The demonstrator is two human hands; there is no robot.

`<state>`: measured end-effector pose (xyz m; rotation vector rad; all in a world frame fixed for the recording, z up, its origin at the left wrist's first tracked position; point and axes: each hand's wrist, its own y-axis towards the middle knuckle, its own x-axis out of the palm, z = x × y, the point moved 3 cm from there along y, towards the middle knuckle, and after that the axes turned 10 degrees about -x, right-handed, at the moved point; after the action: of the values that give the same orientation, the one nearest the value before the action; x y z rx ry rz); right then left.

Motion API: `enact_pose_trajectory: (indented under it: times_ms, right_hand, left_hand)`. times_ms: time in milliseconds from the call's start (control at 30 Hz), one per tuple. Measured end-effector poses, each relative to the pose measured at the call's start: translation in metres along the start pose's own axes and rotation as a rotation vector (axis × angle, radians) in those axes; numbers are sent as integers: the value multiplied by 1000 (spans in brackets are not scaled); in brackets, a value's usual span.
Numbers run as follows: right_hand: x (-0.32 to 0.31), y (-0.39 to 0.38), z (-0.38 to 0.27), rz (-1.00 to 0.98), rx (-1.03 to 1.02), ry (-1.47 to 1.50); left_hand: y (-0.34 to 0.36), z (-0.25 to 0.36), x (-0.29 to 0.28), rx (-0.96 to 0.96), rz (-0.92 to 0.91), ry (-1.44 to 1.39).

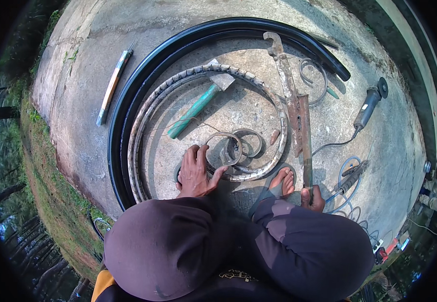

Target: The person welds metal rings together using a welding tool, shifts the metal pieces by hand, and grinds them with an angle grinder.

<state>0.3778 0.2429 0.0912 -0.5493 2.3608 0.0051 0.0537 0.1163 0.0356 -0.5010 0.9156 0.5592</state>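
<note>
My left hand (197,173) is lowered, fingers and thumb apart, over the near edge of a whitish hoop with dark bands (139,121). Whether it presses on the hoop is hard to tell. Close to its thumb lie curled metal strap rings (250,143). My right hand (313,200) is wrapped round the lower end of a long, flat, rusty metal bar (306,136). Left of that bar lies a rusty hooked metal piece (285,70). A hammer with a green handle (193,111) rests inside the hoop.
A thick black curved tube (128,95) arcs around the hoop. An angle grinder (369,108) trails its cord on the right, near an electrode holder (352,178) with blue cable. A brush-like stick (113,90) lies left. My bare foot (284,182) stands beside the hoop.
</note>
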Motion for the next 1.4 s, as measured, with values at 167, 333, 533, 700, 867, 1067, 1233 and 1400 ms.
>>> enact_pose_trajectory:
  times_ms: [167, 333, 533, 700, 867, 1067, 1233, 1400]
  right_hand:
    - [0, -15, 43, -72, 88, -123]
    - [-6, -27, 41, -63, 58, -81]
    - [-30, -29, 37, 149, 44, 55]
    - [-40, -23, 16, 103, 66, -371]
    - [-40, -44, 94, -133, 297, -158]
    - [-41, -27, 49, 190, 261, -106]
    - [-60, -15, 49, 116, 191, -150]
    - [-66, -10, 21, 34, 281, -236]
  left_hand:
    - [18, -17, 51, -164, -1, -279]
    - [26, -33, 73, -522, 98, -576]
    - [28, -25, 63, -495, 128, -651]
    - [29, -22, 59, -469, 164, -657]
    - [22, -30, 70, -467, 197, -648]
    - [21, -35, 69, -486, 142, -503]
    - [25, -33, 70, -470, 125, -535]
    - [37, -23, 63, -441, 26, -549]
